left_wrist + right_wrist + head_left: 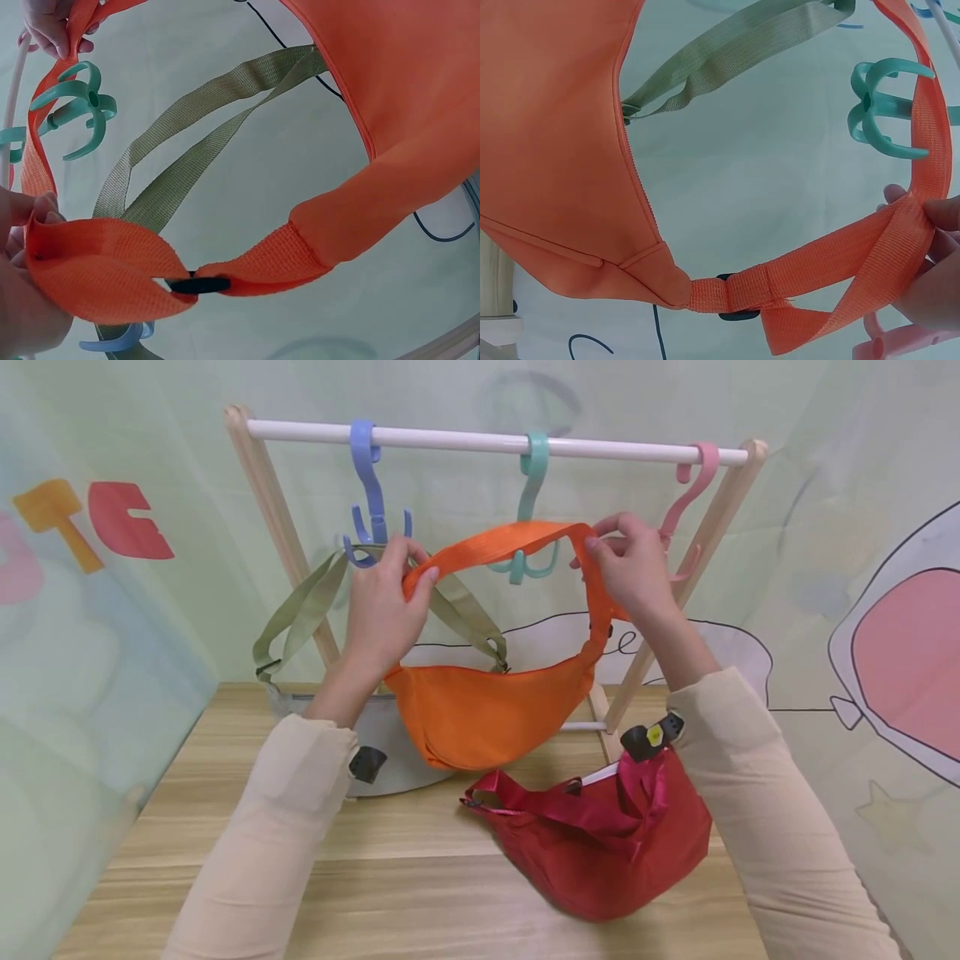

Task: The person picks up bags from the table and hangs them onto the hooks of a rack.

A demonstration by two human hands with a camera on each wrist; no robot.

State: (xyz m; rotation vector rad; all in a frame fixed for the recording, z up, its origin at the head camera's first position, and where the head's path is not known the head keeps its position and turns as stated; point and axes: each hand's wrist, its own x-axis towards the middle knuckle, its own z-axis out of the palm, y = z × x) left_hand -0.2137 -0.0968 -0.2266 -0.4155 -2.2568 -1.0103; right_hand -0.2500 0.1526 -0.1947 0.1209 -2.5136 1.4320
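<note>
An orange sling bag (491, 714) hangs in the air from its strap, which both hands hold up. The left hand (386, 610) pinches the strap's left side between thumb and fingers. On the right side, the right hand (633, 564) grips the same strap near its upper corner. Between the hands, the strap (932, 135) passes close by the prongs of a green hook (79, 109); whether it touches them I cannot tell. A black strap buckle (196, 285) sits near the left hand, and another buckle (739, 296) lies below the right hand.
A white rail (450, 441) on wooden legs carries a blue hook (367, 485) and a pink hook (690, 502). From the blue hook hangs a grey bag (397, 752) by its olive strap (465, 614). A red bag (600, 852) lies on the wooden table (390, 893).
</note>
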